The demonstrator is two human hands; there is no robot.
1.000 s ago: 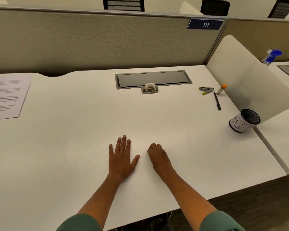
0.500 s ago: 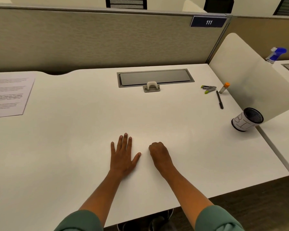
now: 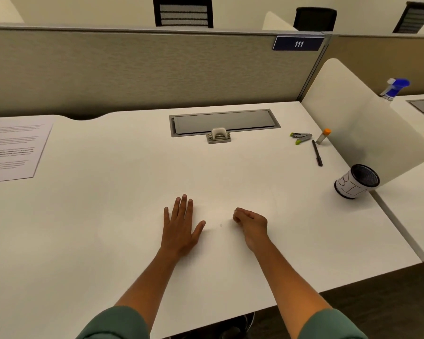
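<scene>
Item: white laminate desk (image 3: 108, 228), beneath both hands; left hand (image 3: 181, 228) flat, fingers spread; right hand (image 3: 251, 225) curled (nothing visible inside). Risk: a careless sweep toward 2 o'clock could topple the black mesh pen cup (image 3: 356, 182).

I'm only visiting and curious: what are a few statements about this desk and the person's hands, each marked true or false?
1. The left hand lies flat on the desk with its fingers straight. True.
2. The right hand holds the pen. False: the pen lies apart, far over on the desk's right side, and the right hand rests with curled fingers, holding nothing visible.
3. A printed sheet of paper lies on the left side of the desk. True.
4. The sign on the partition reads 222. False: it reads 111.
</scene>
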